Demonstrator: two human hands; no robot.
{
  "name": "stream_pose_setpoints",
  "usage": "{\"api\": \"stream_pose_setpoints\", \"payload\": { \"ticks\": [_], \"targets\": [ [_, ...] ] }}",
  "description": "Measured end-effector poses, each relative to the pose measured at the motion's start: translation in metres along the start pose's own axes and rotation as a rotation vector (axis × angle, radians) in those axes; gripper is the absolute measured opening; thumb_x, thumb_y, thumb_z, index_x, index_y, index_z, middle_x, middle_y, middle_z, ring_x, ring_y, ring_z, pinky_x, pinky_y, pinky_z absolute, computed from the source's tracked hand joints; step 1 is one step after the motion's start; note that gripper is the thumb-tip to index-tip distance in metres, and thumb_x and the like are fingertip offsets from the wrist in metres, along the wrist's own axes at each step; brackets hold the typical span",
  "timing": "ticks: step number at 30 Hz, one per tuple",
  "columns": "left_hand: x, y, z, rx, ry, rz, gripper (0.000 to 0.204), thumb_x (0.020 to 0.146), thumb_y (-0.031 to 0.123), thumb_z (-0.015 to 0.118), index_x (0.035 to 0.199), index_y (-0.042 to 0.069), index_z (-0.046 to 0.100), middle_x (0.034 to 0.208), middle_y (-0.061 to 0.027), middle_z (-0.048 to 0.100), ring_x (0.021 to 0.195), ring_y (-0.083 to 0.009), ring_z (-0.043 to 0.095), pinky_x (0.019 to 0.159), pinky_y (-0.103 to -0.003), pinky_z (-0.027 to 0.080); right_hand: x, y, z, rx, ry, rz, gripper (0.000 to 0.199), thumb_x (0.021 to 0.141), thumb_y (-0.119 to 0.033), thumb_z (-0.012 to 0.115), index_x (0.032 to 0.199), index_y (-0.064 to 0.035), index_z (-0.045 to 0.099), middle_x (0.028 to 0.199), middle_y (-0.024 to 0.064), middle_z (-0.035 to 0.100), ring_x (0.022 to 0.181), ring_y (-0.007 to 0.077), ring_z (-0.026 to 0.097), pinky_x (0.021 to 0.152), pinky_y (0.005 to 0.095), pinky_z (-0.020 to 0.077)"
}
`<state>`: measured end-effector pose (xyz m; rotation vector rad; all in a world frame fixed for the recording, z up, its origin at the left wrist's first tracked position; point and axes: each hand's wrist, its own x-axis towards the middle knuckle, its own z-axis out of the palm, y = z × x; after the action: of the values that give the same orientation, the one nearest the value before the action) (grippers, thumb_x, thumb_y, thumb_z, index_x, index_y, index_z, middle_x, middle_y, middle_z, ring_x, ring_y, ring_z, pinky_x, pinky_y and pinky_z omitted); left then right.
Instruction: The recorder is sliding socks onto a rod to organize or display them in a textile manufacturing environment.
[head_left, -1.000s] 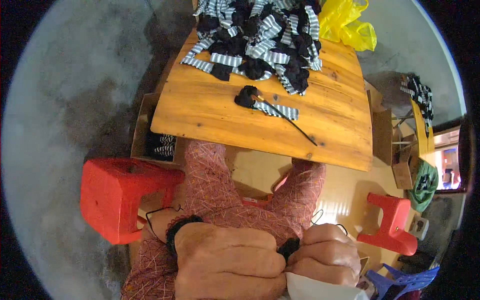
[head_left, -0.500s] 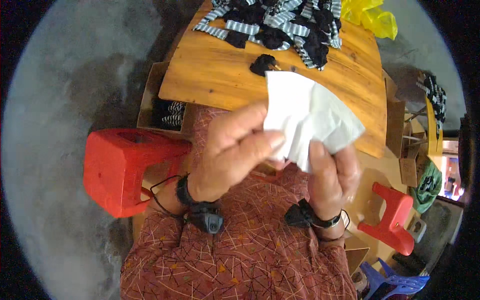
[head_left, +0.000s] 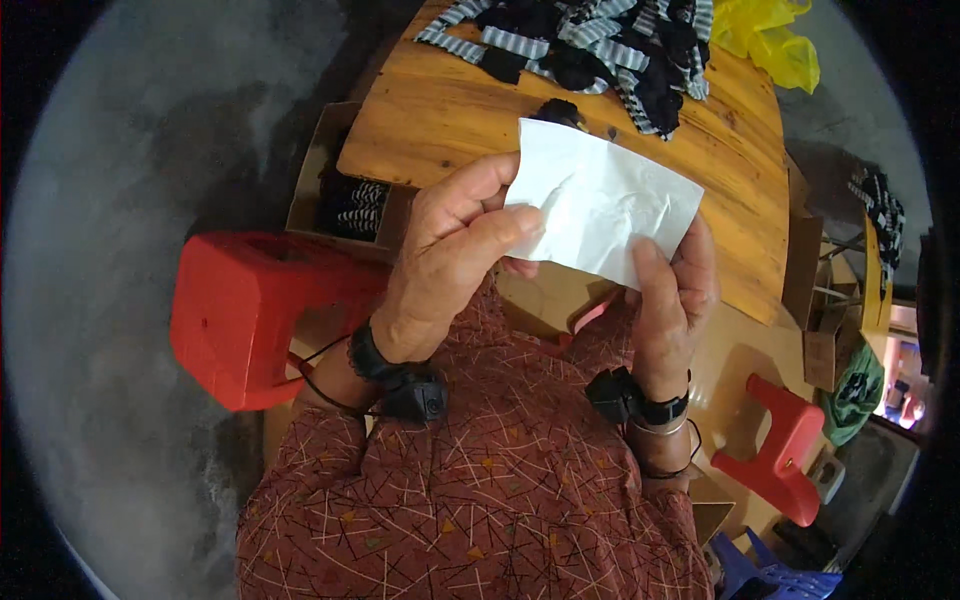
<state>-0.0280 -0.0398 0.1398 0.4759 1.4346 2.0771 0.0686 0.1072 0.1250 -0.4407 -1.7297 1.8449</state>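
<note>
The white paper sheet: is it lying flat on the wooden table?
No, the white paper sheet is held up above the wooden table, pinched between the left hand and right hand.

White crumpled paper sheet (head_left: 600,205), unfolded, held up flat, tilted, above the wooden table edge

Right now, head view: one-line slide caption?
Both hands, left hand and right hand, hold white paper above wooden table.

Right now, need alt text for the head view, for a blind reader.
Both hands hold up a crumpled white paper sheet: the left hand pinches its left edge, the right hand grips its lower right edge. Behind it a wooden table carries a pile of striped and black fabric pieces; a red plastic stool stands at the left.
</note>
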Motion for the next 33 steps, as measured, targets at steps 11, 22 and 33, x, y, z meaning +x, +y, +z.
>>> {"api": "stream_pose_setpoints", "payload": {
  "ticks": [11, 22, 33],
  "targets": [
    [0.015, -0.024, -0.002, 0.343, 0.013, 0.177, 0.017, 0.081, 0.011, 0.057, 0.089, -0.005, 0.060, 0.083, -0.0072, 0.060, 0.074, -0.0103, 0.055, 0.061, -0.024, 0.042, -0.003, -0.016, 0.014, -0.404, -0.211, 0.134, 0.056, 0.078, 0.003, 0.053, 0.130, 0.0010, 0.032, 0.101, 0.0149, 0.059, 0.092, 0.0172, 0.059, 0.075, 0.0264, 0.0469],
    [0.016, -0.035, -0.009, 0.533, -0.255, 0.356, 0.049, 0.071, 0.010, 0.070, 0.115, -0.001, 0.051, 0.106, -0.0169, 0.060, 0.093, -0.0232, 0.061, 0.079, -0.032, 0.048, 0.002, -0.005, 0.007, 0.217, -0.446, 0.175, 0.077, 0.073, 0.010, 0.042, 0.141, -0.0061, 0.009, 0.097, 0.0139, 0.058, 0.078, 0.0155, 0.055, 0.067, 0.0229, 0.0443],
    [0.018, -0.025, -0.005, 0.199, -0.227, 0.218, 0.032, 0.079, -0.004, 0.053, 0.111, -0.002, 0.056, 0.095, -0.0075, 0.064, 0.086, -0.0106, 0.059, 0.076, -0.023, 0.047, 0.001, -0.002, -0.012, 0.018, -0.163, 0.143, 0.058, 0.080, -0.001, 0.055, 0.133, -0.0031, 0.032, 0.070, 0.0012, 0.057, 0.056, 0.0043, 0.048, 0.047, 0.0157, 0.0350]
  ]
}}
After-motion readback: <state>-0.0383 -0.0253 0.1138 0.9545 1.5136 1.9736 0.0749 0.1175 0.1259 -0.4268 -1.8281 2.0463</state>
